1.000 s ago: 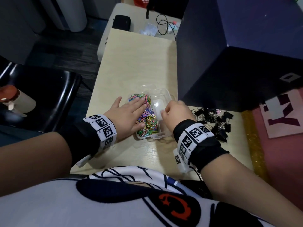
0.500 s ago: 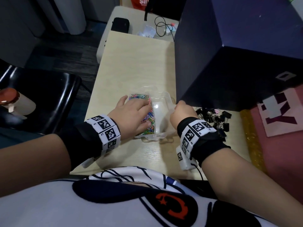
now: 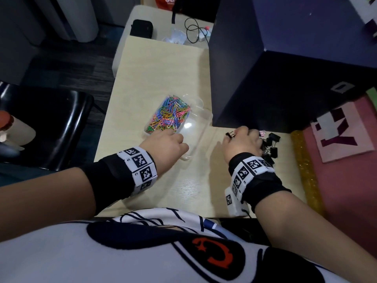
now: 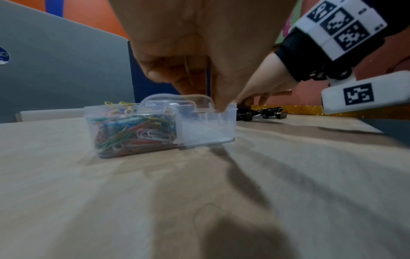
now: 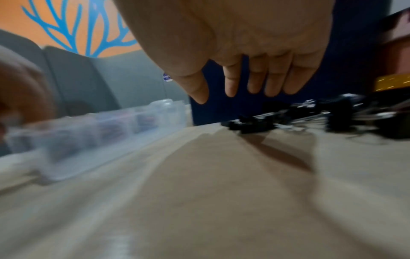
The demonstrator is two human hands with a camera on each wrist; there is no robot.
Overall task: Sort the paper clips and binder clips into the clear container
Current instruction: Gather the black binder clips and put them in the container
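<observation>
A person's left hand point(image 3: 165, 142) pinches the clear container point(image 3: 195, 127) rim steady while the spread-fingered, empty right hand point(image 3: 242, 142) reaches black binder clips point(image 3: 271, 144) beside it, best scooped few at a time.

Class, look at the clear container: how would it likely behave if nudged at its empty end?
The clear container looks thin and light, so it would probably slide easily. Paper clips fill one side only, so it may pivot. The left hand pinching its rim likely steadies it.

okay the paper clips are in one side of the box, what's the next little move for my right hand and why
Probably lower the right hand onto the black binder clips and pinch a few. Its fingers hang straight above the pile holding nothing, the clear container's second compartment is empty, and the left hand steadies its rim.
</observation>
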